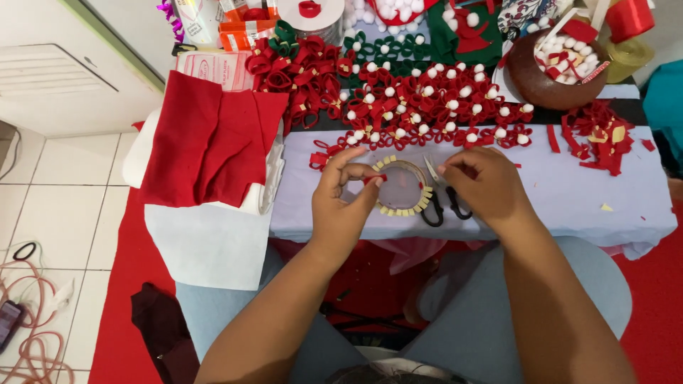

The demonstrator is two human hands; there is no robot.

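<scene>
Tape roll point(403, 186), ringed w/ small yellow tabs, is lain flat on the table point(569, 192) btwn both hands. A red scrap point(373, 178) is pinched by the left hand point(346, 192); the right hand point(482, 181) is closed at the roll's edge, above black scissors point(441, 203). Red felt flowers point(434, 107) are heaped just behind.

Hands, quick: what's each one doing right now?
Left hand: pinching a small red felt piece over the tape roll.
Right hand: fingers curled beside the scissors; a grasp cannot be told.
</scene>
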